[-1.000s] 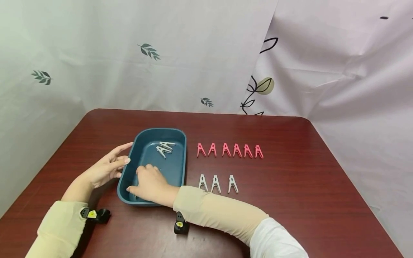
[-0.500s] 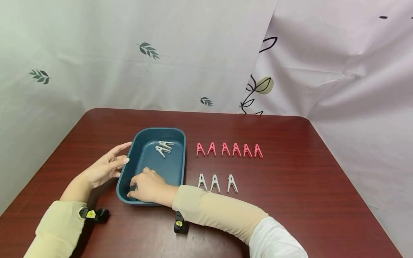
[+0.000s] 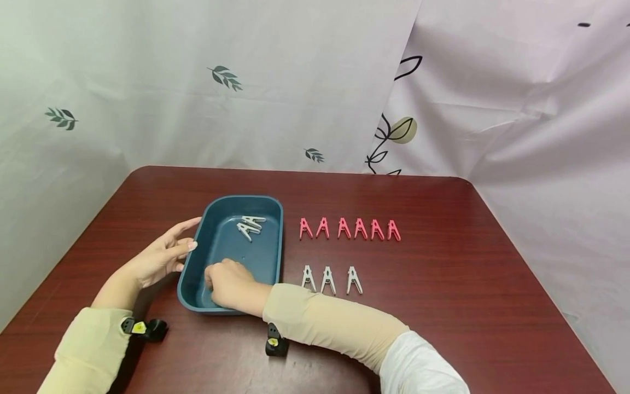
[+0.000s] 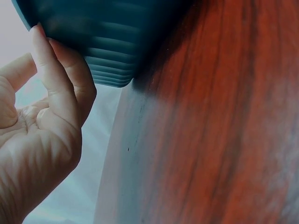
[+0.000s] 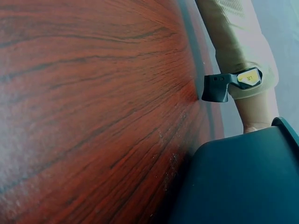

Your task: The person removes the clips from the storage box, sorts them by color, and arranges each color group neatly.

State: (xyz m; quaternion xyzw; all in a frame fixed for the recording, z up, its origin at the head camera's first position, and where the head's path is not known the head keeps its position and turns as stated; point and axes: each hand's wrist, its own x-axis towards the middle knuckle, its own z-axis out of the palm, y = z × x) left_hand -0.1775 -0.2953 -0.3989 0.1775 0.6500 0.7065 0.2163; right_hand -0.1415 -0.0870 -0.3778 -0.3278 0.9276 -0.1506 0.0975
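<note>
A blue rectangular bin (image 3: 206,257) stands on the table, two pale clothespins (image 3: 249,230) lying near its far end. My left hand (image 3: 159,256) is at the bin's left side, its fingertips touching the outer wall just under the rim, as the left wrist view shows. Inside the bin, my right hand (image 3: 232,283) is low in the near part with its fingers curled downward. The back of the hand hides its fingertips, so I cannot tell if something is between them. In the right wrist view the bin wall covers this hand.
To the right of the bin, several pink clothespins (image 3: 360,229) lie in a row on the dark red-brown table (image 3: 443,306). Nearer, three pale clothespins (image 3: 328,280) form a second row, just beyond the right sleeve (image 3: 334,314). A white patterned cloth (image 3: 315,82) hangs behind.
Inside the bin, my right hand's thumb and fingers have drawn together and curled, and the hand has shifted slightly right. My left hand stays at the bin's side.
</note>
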